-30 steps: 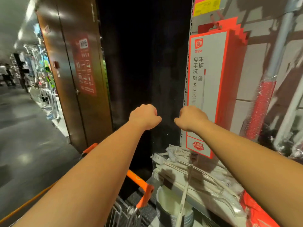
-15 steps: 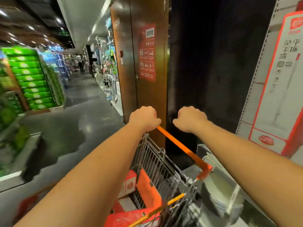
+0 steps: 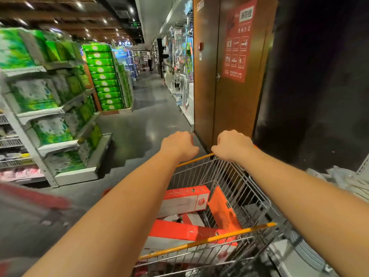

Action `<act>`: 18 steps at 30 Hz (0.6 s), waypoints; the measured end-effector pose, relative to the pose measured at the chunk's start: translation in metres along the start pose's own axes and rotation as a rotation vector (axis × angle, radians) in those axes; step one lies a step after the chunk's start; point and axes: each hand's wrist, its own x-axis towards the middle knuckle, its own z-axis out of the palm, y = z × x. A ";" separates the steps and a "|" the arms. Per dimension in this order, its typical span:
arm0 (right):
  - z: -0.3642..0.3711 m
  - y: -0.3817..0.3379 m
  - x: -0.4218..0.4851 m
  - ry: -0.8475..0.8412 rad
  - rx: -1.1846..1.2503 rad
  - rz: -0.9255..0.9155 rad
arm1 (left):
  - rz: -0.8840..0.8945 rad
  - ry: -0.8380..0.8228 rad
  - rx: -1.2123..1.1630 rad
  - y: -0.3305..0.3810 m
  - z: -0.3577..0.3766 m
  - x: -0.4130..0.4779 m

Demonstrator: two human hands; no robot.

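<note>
Cart (image 3: 245,188) below forearms, long axis 5 to 11 o'clock; its far rim (image 3: 196,160) lies at 5 o'clock of the curled, empty left hand (image 3: 179,145); right hand (image 3: 232,145), curled, is at the rim's end, grip unclear.

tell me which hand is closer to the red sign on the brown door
Right. The right hand is below the red sign; the left hand is farther off, lower left.

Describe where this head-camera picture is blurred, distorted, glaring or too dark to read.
Head view: a red smear at lower left is motion-blurred; the shelves bow from wide-angle distortion; ceiling lights glare off the floor; the wall at right is almost black; the left hand and right hand look sharp.
</note>
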 end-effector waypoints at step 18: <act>0.058 -0.032 0.027 -0.131 0.005 -0.376 | -0.390 0.010 0.004 -0.035 0.041 -0.039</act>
